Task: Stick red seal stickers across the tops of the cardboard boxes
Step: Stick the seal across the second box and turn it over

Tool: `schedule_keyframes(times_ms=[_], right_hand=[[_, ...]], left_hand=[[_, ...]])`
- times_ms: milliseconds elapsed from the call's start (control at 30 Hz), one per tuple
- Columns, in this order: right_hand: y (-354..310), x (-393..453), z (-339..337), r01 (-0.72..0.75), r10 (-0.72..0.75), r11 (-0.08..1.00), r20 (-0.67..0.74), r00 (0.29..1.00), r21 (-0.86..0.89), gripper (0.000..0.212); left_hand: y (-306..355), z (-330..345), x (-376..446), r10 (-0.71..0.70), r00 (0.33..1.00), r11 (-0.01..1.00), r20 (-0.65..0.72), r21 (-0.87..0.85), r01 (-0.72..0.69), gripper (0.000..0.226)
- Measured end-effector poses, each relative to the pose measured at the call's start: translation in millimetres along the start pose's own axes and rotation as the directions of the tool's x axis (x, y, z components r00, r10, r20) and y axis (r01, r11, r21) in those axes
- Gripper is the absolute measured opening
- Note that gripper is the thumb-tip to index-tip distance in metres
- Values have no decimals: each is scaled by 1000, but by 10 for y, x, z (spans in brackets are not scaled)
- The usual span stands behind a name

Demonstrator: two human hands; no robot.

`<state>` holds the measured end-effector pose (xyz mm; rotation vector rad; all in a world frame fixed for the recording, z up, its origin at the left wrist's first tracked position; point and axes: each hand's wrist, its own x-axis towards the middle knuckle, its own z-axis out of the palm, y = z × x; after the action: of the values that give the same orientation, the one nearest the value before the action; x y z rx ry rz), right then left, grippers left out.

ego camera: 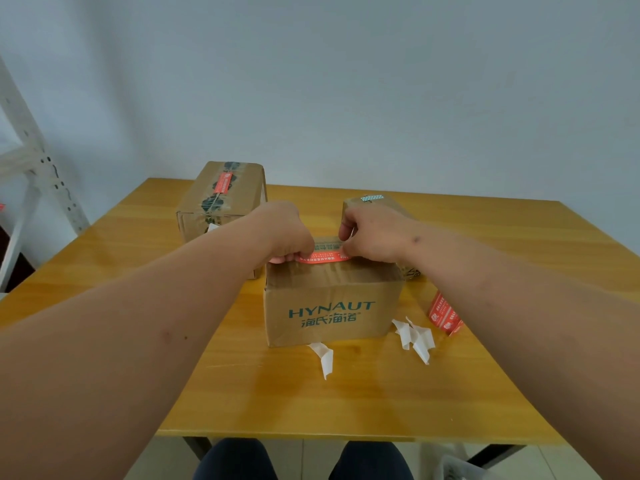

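A brown cardboard box (332, 306) printed HYNAUT stands mid-table in front of me. A red seal sticker (323, 258) lies stretched across its top. My left hand (284, 230) pinches the sticker's left end and my right hand (374, 233) pinches its right end, both resting on the box top. A second box (221, 199) at the back left carries a red sticker (223, 183) over its taped seam. A third box (374, 202) sits behind my right hand, mostly hidden.
A stack of red stickers (445, 315) lies right of the front box. White peeled backing papers (417, 336) and another strip (323, 358) litter the yellow wooden table (346, 393). A white metal rack (38, 161) stands at the left.
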<state>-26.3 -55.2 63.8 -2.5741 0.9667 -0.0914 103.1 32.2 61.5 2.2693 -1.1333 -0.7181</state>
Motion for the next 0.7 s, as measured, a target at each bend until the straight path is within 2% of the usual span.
schedule_keyframes(times_ms=[700], right_hand=[[-19,-1,-9,-7,7,1000,14,1000,-6,12]], left_hand=[[47,2,8,-24,1000,998,11,53,23,7]])
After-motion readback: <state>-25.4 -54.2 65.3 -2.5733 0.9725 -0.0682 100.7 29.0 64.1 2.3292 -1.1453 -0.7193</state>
